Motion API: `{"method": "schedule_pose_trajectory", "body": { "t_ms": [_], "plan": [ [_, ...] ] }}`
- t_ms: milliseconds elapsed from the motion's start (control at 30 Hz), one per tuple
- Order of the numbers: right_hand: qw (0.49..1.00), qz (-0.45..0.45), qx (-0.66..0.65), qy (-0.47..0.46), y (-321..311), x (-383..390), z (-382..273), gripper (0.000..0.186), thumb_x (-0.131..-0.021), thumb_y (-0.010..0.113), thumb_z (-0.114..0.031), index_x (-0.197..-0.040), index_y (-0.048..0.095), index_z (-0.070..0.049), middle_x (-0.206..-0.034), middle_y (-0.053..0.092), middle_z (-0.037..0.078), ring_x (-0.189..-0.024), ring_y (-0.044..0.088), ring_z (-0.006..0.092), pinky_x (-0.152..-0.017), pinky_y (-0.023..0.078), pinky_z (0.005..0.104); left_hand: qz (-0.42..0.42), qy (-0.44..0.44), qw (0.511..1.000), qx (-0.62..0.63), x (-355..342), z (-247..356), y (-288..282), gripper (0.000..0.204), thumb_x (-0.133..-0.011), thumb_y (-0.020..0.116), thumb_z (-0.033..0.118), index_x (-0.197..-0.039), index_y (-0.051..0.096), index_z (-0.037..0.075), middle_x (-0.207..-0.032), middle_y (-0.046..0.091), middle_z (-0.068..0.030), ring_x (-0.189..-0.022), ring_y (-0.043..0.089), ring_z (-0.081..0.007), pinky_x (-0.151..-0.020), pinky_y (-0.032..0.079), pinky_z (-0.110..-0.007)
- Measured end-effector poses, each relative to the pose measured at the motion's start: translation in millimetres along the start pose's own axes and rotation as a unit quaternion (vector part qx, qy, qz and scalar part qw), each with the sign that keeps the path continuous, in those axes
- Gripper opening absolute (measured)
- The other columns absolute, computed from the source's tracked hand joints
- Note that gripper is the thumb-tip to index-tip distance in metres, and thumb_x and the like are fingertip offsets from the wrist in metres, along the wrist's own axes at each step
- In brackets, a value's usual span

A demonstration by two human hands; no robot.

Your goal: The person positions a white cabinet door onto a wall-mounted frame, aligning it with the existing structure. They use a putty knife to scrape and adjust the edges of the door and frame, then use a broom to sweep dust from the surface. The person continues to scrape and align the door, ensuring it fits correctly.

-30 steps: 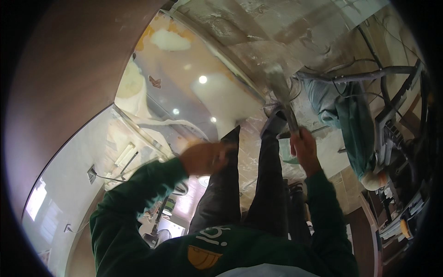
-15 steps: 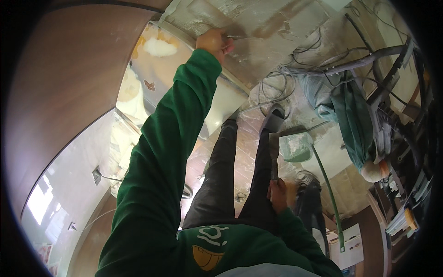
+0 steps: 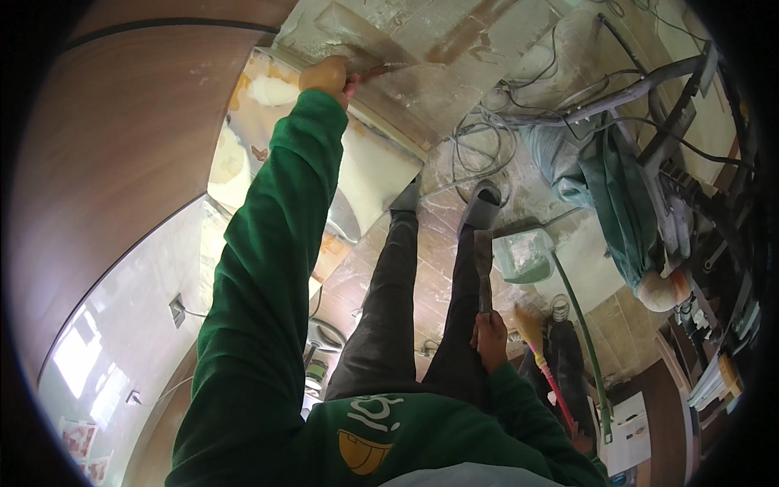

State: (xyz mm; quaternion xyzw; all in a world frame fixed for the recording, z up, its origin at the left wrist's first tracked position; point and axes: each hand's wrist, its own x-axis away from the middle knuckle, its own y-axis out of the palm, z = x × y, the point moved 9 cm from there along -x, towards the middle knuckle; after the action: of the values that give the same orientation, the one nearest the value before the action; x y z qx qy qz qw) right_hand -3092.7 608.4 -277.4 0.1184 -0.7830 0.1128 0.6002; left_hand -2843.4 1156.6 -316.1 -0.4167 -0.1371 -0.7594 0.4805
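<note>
Grey flat-bladed tool [image 3: 484, 272] upends in front of the right leg, its handle wrapped by the right hand [image 3: 490, 342]; a slack grip could drop it toward the slipper [image 3: 482, 209]. Dustpan [image 3: 523, 258] just beside: a sidestep could tip it. Looped cable [image 3: 484, 158] near the feet, trip risk. Farther out, left hand [image 3: 326, 79] at the cream panel [image 3: 377, 174], fingers curled; can't tell from here whether it's pinching the reddish strip [image 3: 375, 71]. Overreaching could cost balance.

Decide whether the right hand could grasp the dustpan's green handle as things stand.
Probably not straight away: the right hand is closed around a long tool, and in this view a broom slants between it and the green handle.
</note>
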Motion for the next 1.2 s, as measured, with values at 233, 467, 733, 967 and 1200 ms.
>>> {"method": "schedule_pose_trajectory", "body": {
  "t_ms": [233,467,733,967,1200],
  "plan": [
    [1.000,-0.003,-0.024,0.001,-1,-1,2,0.018,-0.097,0.058,-0.022,-0.087,0.054,-0.008,-0.064,0.051,-0.001,-0.048,0.049,0.0089,-0.044,0.042,0.0251,0.036,-0.050,0.998,0.011,-43,5,-31,0.016,-0.094,0.060,0.019,-0.087,0.053,0.007,-0.071,0.053,-0.0036,-0.053,0.043,-0.0114,-0.044,0.034,-0.027],
    [1.000,-0.006,-0.009,0.002,-2,-1,2,0.019,-0.098,0.056,-0.023,-0.087,0.054,-0.008,-0.063,0.050,-0.001,-0.047,0.049,0.0086,-0.044,0.041,0.0249,-0.025,-0.027,0.997,-0.064,-52,18,-28,0.017,-0.094,0.059,0.017,-0.082,0.050,0.010,-0.064,0.046,0.0009,-0.048,0.035,-0.0100,-0.043,0.027,-0.026],
    [1.000,-0.009,-0.018,-0.001,-1,-4,7,0.019,-0.099,0.055,-0.023,-0.087,0.055,-0.008,-0.063,0.051,-0.001,-0.047,0.048,0.0082,-0.043,0.041,0.0249,-0.034,0.015,0.998,0.044,-41,26,-30,0.017,-0.094,0.059,0.013,-0.082,0.047,0.010,-0.065,0.045,-0.0008,-0.048,0.035,-0.0110,-0.043,0.026,-0.026],
    [1.000,-0.007,-0.030,0.003,1,-5,6,0.020,-0.099,0.056,-0.024,-0.086,0.054,-0.009,-0.061,0.050,-0.001,-0.046,0.048,0.0084,-0.042,0.041,0.0249,-0.024,0.028,0.996,0.079,-25,34,-37,0.018,-0.094,0.060,0.014,-0.082,0.047,0.010,-0.066,0.046,-0.0019,-0.048,0.036,-0.0114,-0.043,0.026,-0.025],
    [1.000,0.003,-0.010,0.000,-1,-7,4,0.016,-0.099,0.052,-0.022,-0.088,0.053,-0.011,-0.060,0.049,-0.001,-0.044,0.047,0.0095,-0.041,0.039,0.0243,-0.105,0.134,0.985,0.010,33,26,0,0.016,-0.091,0.067,0.018,-0.082,0.059,0.007,-0.069,0.055,-0.0031,-0.050,0.039,-0.0098,-0.045,0.030,-0.024]
  ]
}}
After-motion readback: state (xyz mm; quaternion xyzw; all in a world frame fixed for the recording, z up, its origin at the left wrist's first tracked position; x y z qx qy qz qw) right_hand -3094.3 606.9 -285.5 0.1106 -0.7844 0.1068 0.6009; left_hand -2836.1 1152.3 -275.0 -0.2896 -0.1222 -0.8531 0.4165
